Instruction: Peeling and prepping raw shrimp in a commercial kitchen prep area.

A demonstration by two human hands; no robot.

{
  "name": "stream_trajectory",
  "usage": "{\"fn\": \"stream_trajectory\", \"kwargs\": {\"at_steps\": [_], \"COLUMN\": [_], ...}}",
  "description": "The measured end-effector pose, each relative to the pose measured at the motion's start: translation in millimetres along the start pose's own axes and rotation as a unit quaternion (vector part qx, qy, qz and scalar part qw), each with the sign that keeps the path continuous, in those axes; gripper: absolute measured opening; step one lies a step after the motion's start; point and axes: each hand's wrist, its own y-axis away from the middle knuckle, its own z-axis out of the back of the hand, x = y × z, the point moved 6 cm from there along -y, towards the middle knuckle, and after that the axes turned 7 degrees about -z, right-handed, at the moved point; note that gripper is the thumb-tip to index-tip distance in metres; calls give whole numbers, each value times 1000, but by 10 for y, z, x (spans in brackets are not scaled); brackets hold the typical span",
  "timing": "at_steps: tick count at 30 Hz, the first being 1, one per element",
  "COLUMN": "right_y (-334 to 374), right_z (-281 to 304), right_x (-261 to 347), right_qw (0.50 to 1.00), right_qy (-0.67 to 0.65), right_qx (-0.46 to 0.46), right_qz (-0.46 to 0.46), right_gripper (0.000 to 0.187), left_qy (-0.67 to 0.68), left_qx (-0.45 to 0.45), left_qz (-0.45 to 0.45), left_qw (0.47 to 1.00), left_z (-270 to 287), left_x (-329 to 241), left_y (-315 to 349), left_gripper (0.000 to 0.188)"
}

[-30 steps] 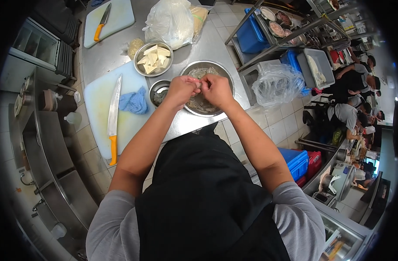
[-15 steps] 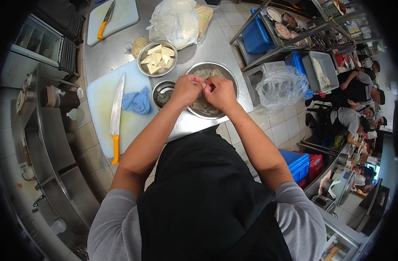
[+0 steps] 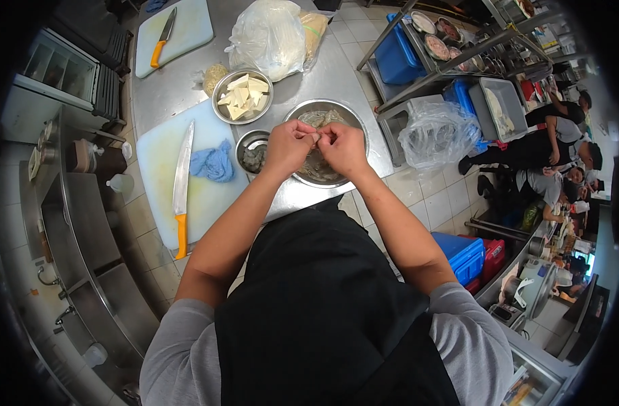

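My left hand (image 3: 287,147) and my right hand (image 3: 345,149) meet above a large steel bowl (image 3: 364,126), thumbs and fingertips pinched together. Between them is a small greyish shrimp (image 3: 315,137), mostly covered by the fingers. More raw shrimp (image 3: 322,117) lie in the bowl, partly hidden under my hands. Left of it, beside my left wrist, stands a smaller steel bowl (image 3: 240,142) with a few grey shrimp pieces (image 3: 253,160) in it. Behind that, a steel bowl (image 3: 218,111) holds pale cut wedges (image 3: 244,99).
On the left, a white cutting board (image 3: 157,145) carries a long orange-handled knife (image 3: 181,179) and a crumpled blue cloth (image 3: 213,161). A second board (image 3: 191,34) with a knife (image 3: 162,39) lies farther back. Plastic bags (image 3: 265,40) stand behind the bowls. People (image 3: 560,139) work at right.
My hands stay over the large bowl, and their fingertips have shifted slightly while pinching. The view has moved a little. At the right, a person in the background has changed posture.
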Motion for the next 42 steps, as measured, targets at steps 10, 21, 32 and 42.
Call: {"fn": "stream_trajectory", "kwargs": {"at_steps": [10, 21, 32, 42], "right_y": [17, 53, 1, -40], "right_z": [-60, 11, 74, -53], "right_x": [-285, -242, -221, 99], "right_qw": [932, 910, 986, 984], "right_qy": [-298, -361, -160, -52], "right_qx": [116, 64, -33, 172], "right_qz": [-167, -195, -29, 16], "right_gripper": [10, 8, 12, 22], "left_qy": [71, -40, 110, 208], "left_qx": [49, 32, -2, 53], "left_qz": [-15, -75, 34, 42], "left_qw": [996, 996, 993, 976], "left_z": [17, 29, 47, 159], "left_x": [33, -229, -26, -117], "left_y": [1, 19, -36, 1], "left_gripper": [14, 22, 26, 25]}}
